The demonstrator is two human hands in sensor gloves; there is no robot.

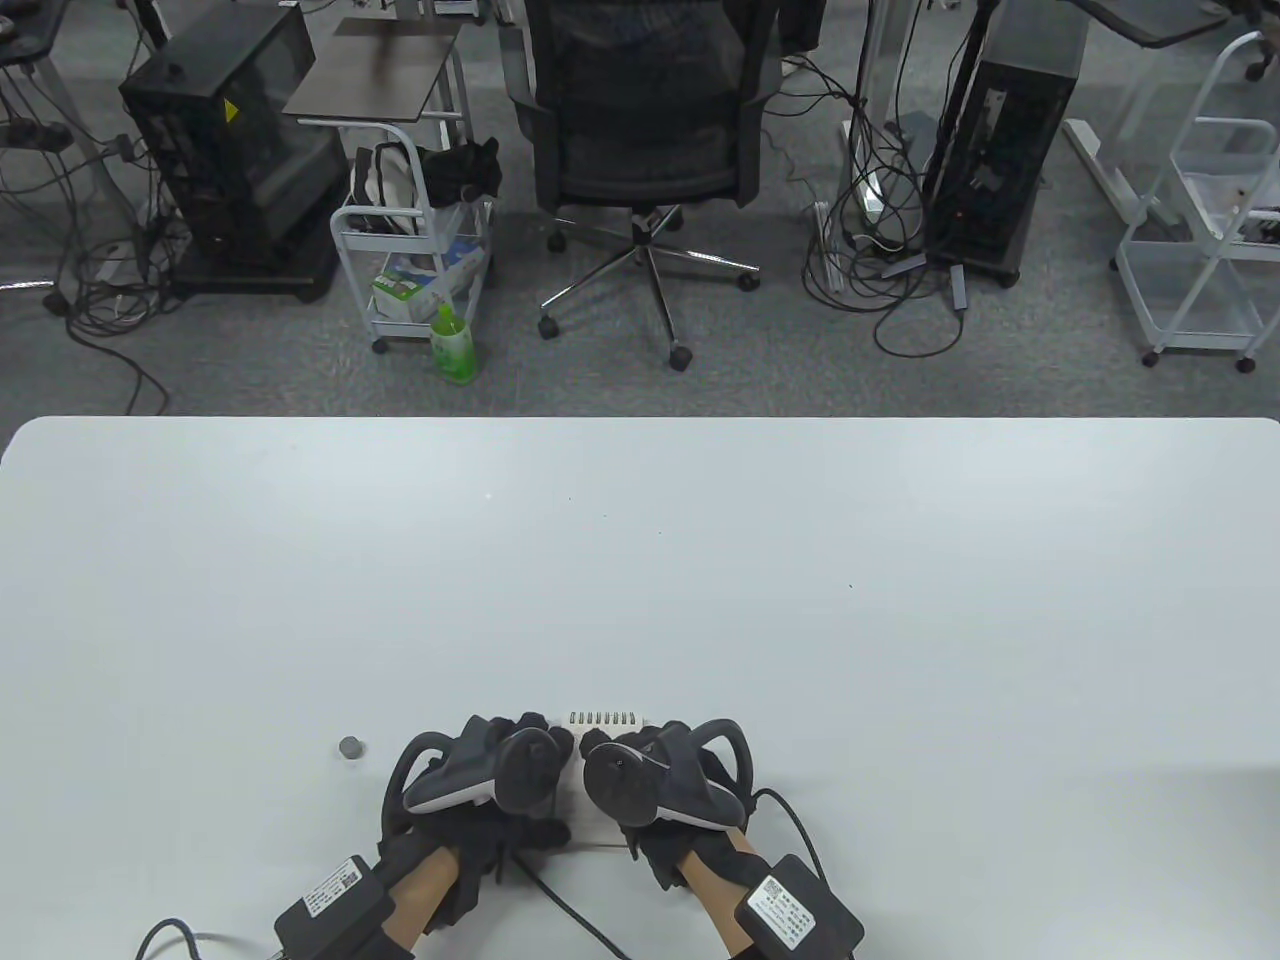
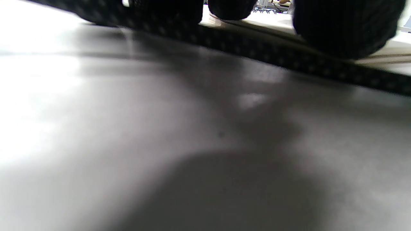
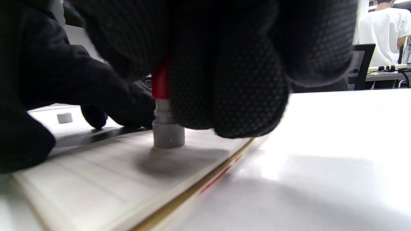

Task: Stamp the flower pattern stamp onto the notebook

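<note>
Table view first: both gloved hands sit together at the near edge of the white table [image 1: 640, 560], over a small ring-bound notebook [image 1: 606, 720] that peeks out between them. Left hand [image 1: 480, 790] lies on the notebook's left side, right hand [image 1: 665, 785] on its right; finger positions can't be made out from here. A small grey cap [image 1: 350, 747] stands just left of the left hand.

Left wrist view: blurred dark fingertips [image 2: 343, 29] at the top, low over the table; how they lie is unclear.

Right wrist view: right-hand fingers [image 3: 224, 80] pinch a red-and-grey stamp [image 3: 167, 125], upright, its base pressed on the lined page. Left-hand fingers [image 3: 96, 93] rest flat on the page behind it.
</note>
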